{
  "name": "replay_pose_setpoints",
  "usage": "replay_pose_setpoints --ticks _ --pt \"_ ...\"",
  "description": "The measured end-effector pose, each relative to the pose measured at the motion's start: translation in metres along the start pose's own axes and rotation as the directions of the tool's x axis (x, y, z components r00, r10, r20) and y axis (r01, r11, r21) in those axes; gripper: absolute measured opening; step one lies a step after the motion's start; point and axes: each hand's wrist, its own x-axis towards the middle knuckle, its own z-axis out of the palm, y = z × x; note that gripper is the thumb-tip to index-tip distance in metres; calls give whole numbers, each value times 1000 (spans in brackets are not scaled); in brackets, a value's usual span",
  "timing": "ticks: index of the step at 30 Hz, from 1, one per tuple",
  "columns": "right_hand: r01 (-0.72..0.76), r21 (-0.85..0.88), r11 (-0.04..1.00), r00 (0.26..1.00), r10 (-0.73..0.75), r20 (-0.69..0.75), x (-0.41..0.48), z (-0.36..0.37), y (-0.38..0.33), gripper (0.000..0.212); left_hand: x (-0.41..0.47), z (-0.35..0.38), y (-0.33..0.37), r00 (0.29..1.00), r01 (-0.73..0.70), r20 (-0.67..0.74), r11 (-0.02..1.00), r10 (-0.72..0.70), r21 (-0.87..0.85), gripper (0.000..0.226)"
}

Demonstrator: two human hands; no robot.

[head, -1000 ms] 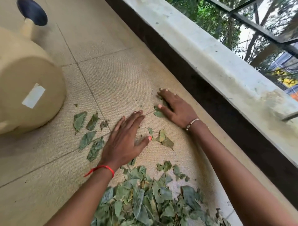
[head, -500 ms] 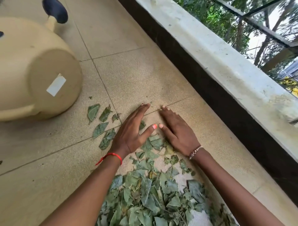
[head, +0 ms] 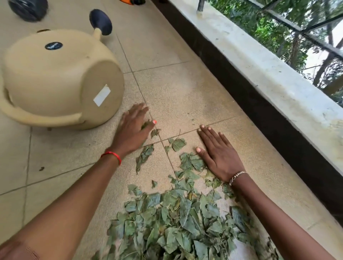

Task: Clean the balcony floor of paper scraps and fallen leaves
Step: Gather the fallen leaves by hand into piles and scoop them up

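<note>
At ten o'clock, a tan plastic watering can (head: 55, 78) tipped on its side, round base toward the camera with a white rectangular sticker (head: 101, 95) on it, a dark oval label (head: 53, 45) on the upper wall, curved handle (head: 37, 115) along the lower edge; at eleven o'clock, its dark blue rose (head: 100, 21) on a short tan spout. At the far eleven o'clock corner, a black rounded object (head: 27, 9), blurred and cut by the frame; at twelve o'clock, a sliver of something orange (head: 128, 1). From twelve down to four o'clock, a pale stained concrete ledge (head: 259, 70) above a dark wall face (head: 241, 89); a dark metal post (head: 200, 5) on it at one o'clock; green trees (head: 274, 27) and dark metal bars (head: 297, 24) beyond.
</note>
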Motion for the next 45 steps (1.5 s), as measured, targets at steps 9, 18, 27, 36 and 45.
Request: replay_pose_setpoints --ticks 9,18,27,36,45 --pt "1 9 1000 1000 -1 -20 0 0 0 78 -8 22 24 950 -168 251 983 183 -76 68" --pt "3 41 999 1000 -2 -29 1 0 2 78 39 47 62 882 -376 335 923 331 78 53" --pt "1 133 991 1000 1 -16 1 -2 4 90 -33 32 68 839 -220 451 947 306 -235 41" --pt "59 255 965 995 -76 59 -34 0 -30 81 -82 -4 55 890 38 398 833 222 -551 53" --pt "-53 751 658 991 -59 122 -100 -6 -78 44 -157 6 -2 996 84 49 939 -71 -334 65"
